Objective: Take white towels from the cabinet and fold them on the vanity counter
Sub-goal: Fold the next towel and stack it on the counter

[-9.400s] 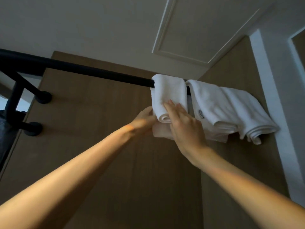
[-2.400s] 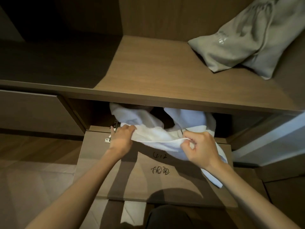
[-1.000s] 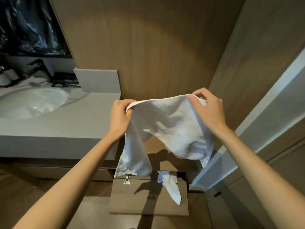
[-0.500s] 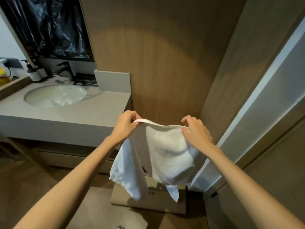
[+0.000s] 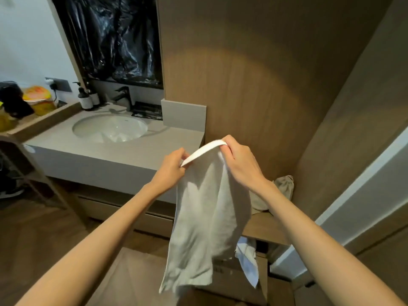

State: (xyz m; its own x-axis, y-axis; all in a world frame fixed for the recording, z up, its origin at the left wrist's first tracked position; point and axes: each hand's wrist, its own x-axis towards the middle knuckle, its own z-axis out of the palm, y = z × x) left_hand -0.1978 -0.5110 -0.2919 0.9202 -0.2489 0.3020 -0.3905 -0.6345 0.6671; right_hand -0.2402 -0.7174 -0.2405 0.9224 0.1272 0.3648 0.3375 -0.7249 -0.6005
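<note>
A white towel [image 5: 205, 219] hangs in the air in front of me, held by its top hem. My left hand [image 5: 171, 168] pinches the hem's left end and my right hand [image 5: 239, 160] grips its right end, the two hands close together. The towel droops down past the wooden cabinet shelf [image 5: 262, 228]. The grey vanity counter [image 5: 106, 155] lies to the left of my hands, just beyond the towel. More white cloth [image 5: 248, 261] hangs out of the cabinet below the shelf.
A white sink basin [image 5: 110, 129] is set in the counter, with a tap [image 5: 123, 97], dark bottles [image 5: 87, 100] and a black tray [image 5: 146, 110] behind it. A grey cloth bag [image 5: 284, 186] sits on the cabinet shelf. A cardboard box [image 5: 238, 281] stands on the floor.
The towel has been drawn out of the cabinet and lifted. My hands have come closer together along the hem, and my view has turned further left toward the vanity.
</note>
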